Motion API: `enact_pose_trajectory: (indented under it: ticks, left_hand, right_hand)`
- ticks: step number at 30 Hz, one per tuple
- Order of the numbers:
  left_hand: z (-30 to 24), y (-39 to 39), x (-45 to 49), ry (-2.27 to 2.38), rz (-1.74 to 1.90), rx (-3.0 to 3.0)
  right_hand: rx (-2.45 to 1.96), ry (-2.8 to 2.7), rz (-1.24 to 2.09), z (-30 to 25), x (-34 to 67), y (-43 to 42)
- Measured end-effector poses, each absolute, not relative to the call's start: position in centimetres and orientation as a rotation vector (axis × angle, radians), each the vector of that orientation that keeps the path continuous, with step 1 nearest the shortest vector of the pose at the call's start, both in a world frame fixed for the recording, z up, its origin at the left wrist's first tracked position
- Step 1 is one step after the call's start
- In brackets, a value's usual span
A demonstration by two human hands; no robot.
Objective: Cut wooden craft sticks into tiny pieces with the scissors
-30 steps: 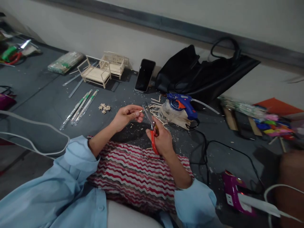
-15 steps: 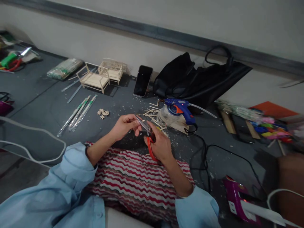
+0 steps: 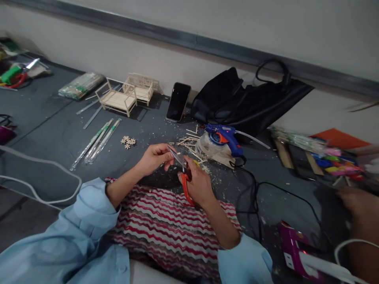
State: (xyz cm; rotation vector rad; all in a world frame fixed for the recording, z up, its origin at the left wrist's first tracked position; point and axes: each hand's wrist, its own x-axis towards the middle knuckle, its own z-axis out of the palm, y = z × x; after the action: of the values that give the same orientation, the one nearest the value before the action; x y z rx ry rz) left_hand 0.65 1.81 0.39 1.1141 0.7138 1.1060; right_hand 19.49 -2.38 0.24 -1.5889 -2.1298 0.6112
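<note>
My right hand [image 3: 199, 182] is wrapped around the orange-red handles of a pair of scissors [image 3: 185, 185]. The blades point up and left towards my left hand [image 3: 154, 158]. Thumb and fingers of that hand are pinched together beside the blade tips; what they hold is too small to make out. A tiny pale bit shows at the blades. Just beyond my hands lie thin wooden sticks [image 3: 189, 142] and scattered crumbs. To the left is a cluster of small wooden flower shapes [image 3: 128, 141].
A blue glue gun [image 3: 226, 134] rests on a clear jar [image 3: 207, 146], its black cord trailing right. Behind stand a phone [image 3: 178, 101], a black bag [image 3: 237, 98] and miniature wooden furniture [image 3: 118, 98]. Wrapped stick packs [image 3: 99, 140] lie left. Another person's arm [image 3: 359, 213] is at right.
The scissors and my right hand have shifted slightly down and left. My left hand stays nearly in place. The other person's hand at right has reached farther in, over the table.
</note>
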Motion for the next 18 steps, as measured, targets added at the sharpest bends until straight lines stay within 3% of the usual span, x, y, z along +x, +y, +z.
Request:
enact_pose_trajectory:
  ticks: [18]
  left_hand:
    - [0.25, 1.33, 0.81, 0.96, 1.327, 1.74]
  right_hand:
    - [-1.642, -2.163, 0.522, 0.41, 19.23, -2.43]
